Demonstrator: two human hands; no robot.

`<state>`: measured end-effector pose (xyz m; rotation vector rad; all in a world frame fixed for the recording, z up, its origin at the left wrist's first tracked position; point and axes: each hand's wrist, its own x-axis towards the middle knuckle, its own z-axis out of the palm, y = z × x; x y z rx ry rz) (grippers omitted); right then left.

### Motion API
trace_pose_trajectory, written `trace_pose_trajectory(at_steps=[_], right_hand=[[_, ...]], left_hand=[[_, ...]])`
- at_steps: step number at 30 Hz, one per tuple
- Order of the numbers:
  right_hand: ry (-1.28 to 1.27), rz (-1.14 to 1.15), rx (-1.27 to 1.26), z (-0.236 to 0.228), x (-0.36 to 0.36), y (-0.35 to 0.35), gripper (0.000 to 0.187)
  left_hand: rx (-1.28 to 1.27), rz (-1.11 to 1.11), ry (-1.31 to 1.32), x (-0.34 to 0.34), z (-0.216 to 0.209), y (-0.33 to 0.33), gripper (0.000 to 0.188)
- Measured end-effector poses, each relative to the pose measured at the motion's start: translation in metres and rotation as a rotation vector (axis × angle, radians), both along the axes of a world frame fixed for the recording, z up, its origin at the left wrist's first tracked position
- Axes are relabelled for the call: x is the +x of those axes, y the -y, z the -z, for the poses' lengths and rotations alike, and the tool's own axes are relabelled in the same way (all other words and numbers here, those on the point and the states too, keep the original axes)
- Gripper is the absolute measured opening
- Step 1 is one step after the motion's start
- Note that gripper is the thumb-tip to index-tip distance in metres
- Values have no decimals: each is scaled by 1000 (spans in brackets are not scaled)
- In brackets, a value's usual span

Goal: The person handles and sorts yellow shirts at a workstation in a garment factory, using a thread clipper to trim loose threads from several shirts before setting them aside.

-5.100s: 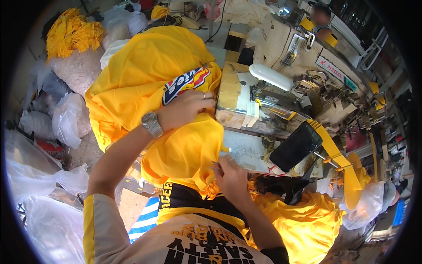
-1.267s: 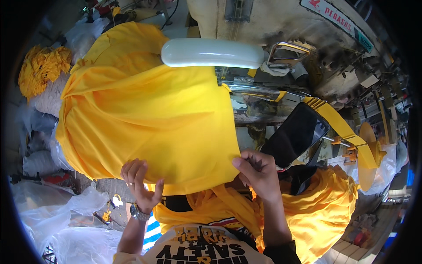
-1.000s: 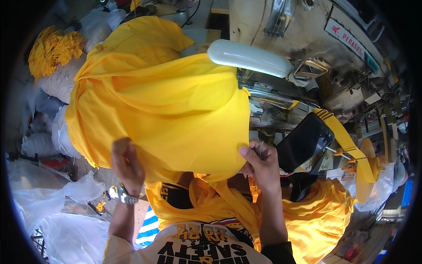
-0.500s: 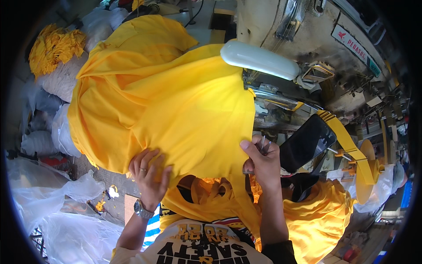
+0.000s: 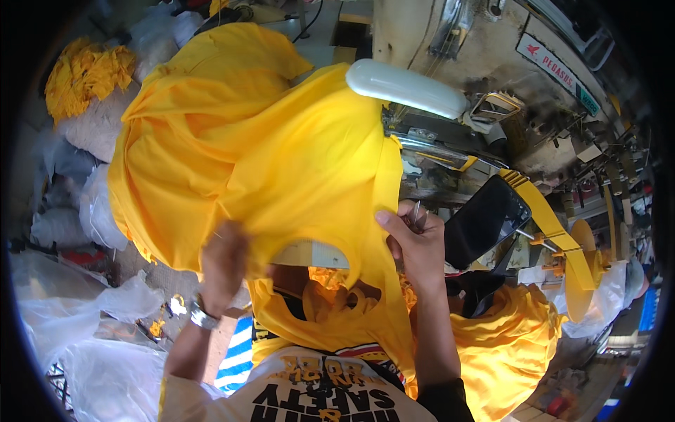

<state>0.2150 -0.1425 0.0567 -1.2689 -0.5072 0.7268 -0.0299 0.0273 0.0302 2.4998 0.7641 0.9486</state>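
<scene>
A large yellow fabric piece (image 5: 281, 162), apparently a garment with a curved opening near me, spreads across the work surface. Its far right edge lies at the needle area of a sewing machine (image 5: 415, 53). My right hand (image 5: 416, 246) is closed on the near right edge of this fabric, thumb on top. Metal tips of a small tool, perhaps thread snips, stick up between its fingers. Over the fabric's near left edge is my left hand (image 5: 223, 260), wearing a watch (image 5: 204, 314); motion smears its fingers, so its grip is unclear.
Right of my right hand lies a black smartphone (image 5: 486, 221). Beyond it a yellow tape (image 5: 548, 218) runs to a reel (image 5: 582, 278). More yellow cloth (image 5: 506, 344) is heaped at lower right. Clear plastic bags (image 5: 112, 380) and a bundle of yellow scraps (image 5: 88, 77) are at the left.
My left hand has turned and drawn slightly left and toward me. The fabric's near edge has opened into a curved gap. My right hand has barely moved, still on the fabric.
</scene>
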Motion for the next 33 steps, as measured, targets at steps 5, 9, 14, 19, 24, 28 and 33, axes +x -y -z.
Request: trace_pose_trajectory(at_steps=[5,9,14,19,24,28,33], right_hand=[[-12,42,34,-2,0,0,10],[22,15,45,-2,1,0,10],[66,-8,1,-2,-2,3,11],[68,-1,-85,-4,-3,12,12],[-19,64,-37,5,6,4,17],[-66,42,-5,-9,-1,-11,16],[-68,76,-16,-9,11,-6,16]], left_hand=[[316,-71,199,40,-96,-47,19],[459,-89,173,54,-98,-51,30],[364,-235,-126,20,2,-10,35],[98,-328,265,3,-10,-34,43],[535,-133,387,59,-123,-99,37],[691,-24,417,113,-148,-160,27],[675,-36,228,140,-73,-48,26]])
